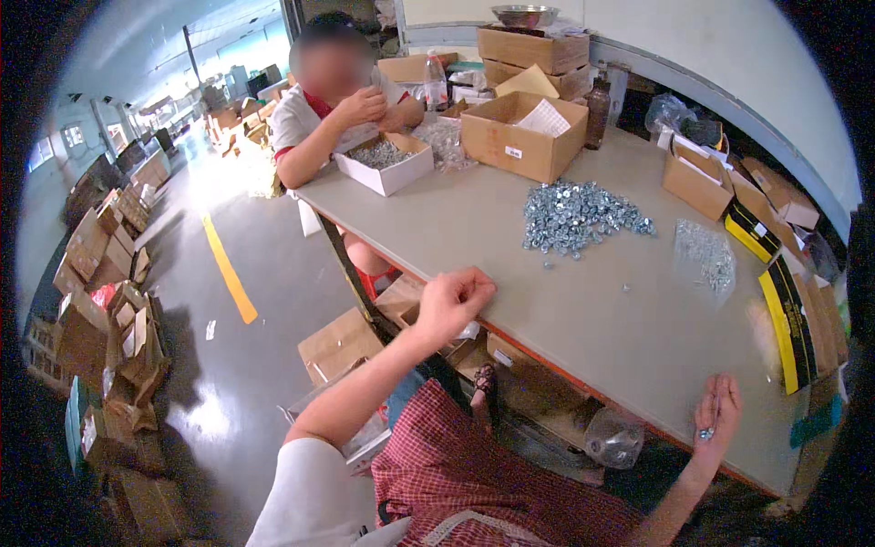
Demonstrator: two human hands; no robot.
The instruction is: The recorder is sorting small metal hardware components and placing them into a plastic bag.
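Observation:
My left hand (453, 299) is at the table's near edge, fingers curled in and thumb against them; anything inside is hidden. Lower right, my right hand (719, 412) rests over the table edge with its fingers together. A small shiny metal fitting (705, 434) shows at its palm side. Beyond my hands, a heap of small silvery metal fittings (583, 219) lies loose on the grey table (510, 273). To the heap's right is a clear plastic bag (705, 258) with small pieces in it. One loose fitting (626, 287) lies nearer to me.
Across the table's far left corner a co-worker (342, 109) sits with both hands raised by a white box (385, 166) of small metal parts. A cardboard box (524, 137) and a brown bottle (597, 114) stand behind the heap. Yellow-black cartons (786, 319) line the right edge.

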